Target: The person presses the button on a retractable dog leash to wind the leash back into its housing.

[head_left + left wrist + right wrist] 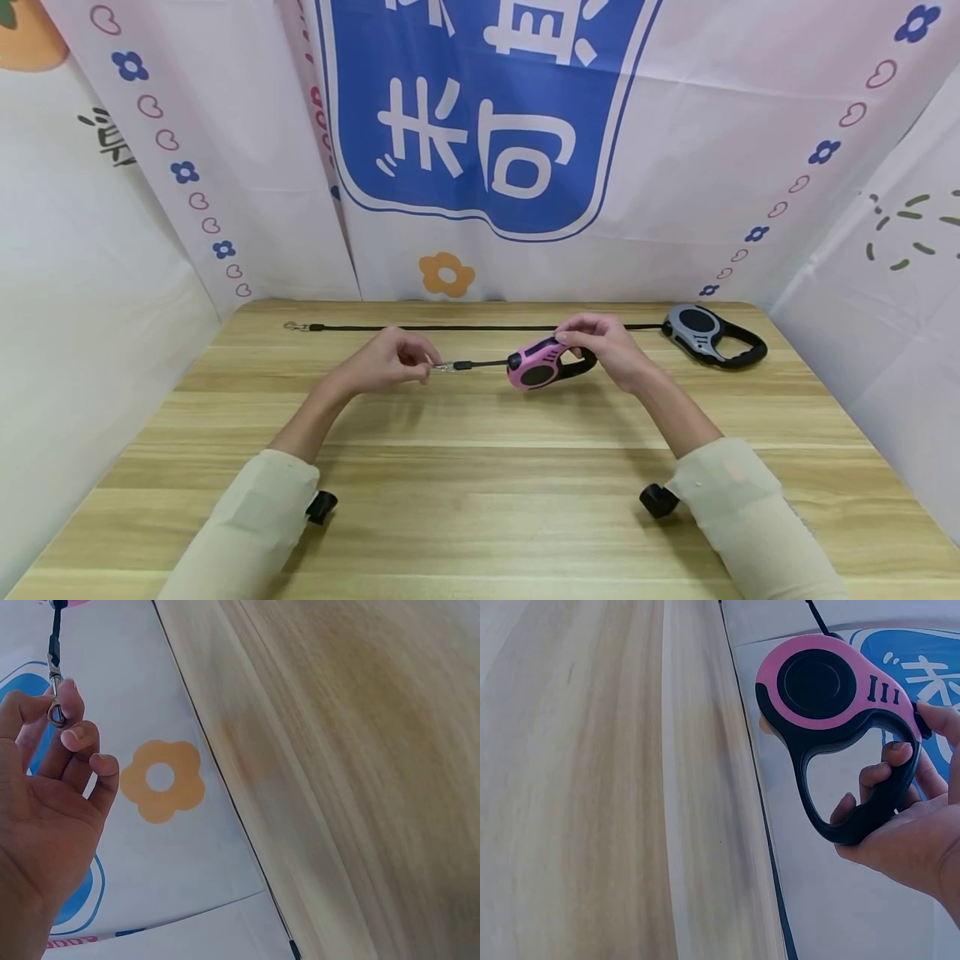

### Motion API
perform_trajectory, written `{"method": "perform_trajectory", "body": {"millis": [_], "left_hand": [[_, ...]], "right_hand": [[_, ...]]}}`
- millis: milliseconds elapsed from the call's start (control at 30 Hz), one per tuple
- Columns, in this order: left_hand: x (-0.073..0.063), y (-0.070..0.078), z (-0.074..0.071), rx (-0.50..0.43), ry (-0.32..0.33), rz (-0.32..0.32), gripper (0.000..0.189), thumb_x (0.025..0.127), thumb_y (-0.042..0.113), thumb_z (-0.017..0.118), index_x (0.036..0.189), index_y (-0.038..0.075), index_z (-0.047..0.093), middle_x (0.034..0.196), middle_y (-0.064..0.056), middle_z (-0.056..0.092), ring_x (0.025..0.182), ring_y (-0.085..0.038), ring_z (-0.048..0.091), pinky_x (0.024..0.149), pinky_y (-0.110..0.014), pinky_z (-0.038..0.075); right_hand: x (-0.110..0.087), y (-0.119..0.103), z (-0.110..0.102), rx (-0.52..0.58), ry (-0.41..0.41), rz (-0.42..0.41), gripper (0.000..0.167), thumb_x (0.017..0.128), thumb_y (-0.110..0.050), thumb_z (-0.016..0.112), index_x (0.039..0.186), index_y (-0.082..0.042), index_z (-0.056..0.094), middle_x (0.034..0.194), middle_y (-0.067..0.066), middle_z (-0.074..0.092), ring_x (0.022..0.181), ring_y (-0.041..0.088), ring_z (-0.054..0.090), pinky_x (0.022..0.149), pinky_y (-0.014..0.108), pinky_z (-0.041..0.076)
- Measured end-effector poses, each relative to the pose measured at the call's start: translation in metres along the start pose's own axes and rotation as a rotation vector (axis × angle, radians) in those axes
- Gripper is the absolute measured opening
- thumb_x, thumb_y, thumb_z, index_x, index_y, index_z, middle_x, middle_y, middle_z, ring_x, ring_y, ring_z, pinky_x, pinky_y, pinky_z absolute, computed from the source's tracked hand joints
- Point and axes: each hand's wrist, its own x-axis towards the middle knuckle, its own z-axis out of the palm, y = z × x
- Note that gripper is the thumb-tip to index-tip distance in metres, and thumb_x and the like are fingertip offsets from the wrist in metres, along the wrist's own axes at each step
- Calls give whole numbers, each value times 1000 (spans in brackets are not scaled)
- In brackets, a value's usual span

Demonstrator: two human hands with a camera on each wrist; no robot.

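My right hand (606, 348) grips the black handle of a pink retractable dog leash (847, 664), fingers curled through the loop and thumb at the button, as the right wrist view shows. Between thumb and fingertips my left hand (56, 802) pinches the metal snap hook (56, 705) at the end of its cord. A short stretch of black cord (491, 363) runs straight from the pink case to the hook. Both hands are held over the wooden table, the left hand to the left of the case.
A grey retractable leash (693, 332) lies at the table's (480, 500) back right. Its black cord (517, 328) stretches left along the back, behind both hands, to a metal snap hook (295, 326). A printed cloth (300, 208) hangs behind the table.
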Motion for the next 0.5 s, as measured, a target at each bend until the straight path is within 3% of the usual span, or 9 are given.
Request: {"method": "perform_trajectory", "body": {"millis": [133, 333, 500], "left_hand": [[1, 0, 1, -1, -5, 2, 16, 92, -9, 61, 103, -9, 73, 77, -7, 72, 68, -21, 61, 58, -23, 42], [4, 0, 5, -17, -15, 10, 15, 93, -8, 62, 103, -10, 72, 80, -19, 72, 72, -32, 64, 60, -23, 44], [6, 1, 8, -14, -13, 21, 16, 92, -8, 62, 103, -9, 73, 79, -15, 73, 71, -34, 64, 59, -22, 43]], "right_hand": [[1, 2, 1, -4, -4, 1, 11, 99, -5, 65, 98, -12, 74, 82, -3, 63, 74, 13, 52, 78, 29, 43], [2, 2, 5, -3, -6, 14, 10, 99, -5, 65, 99, -11, 74, 80, -4, 63, 75, 14, 52, 82, 31, 42], [3, 1, 8, -11, -3, 17, 8, 98, -7, 66, 100, -9, 74, 78, -3, 63, 76, 15, 53, 83, 32, 42]]}}
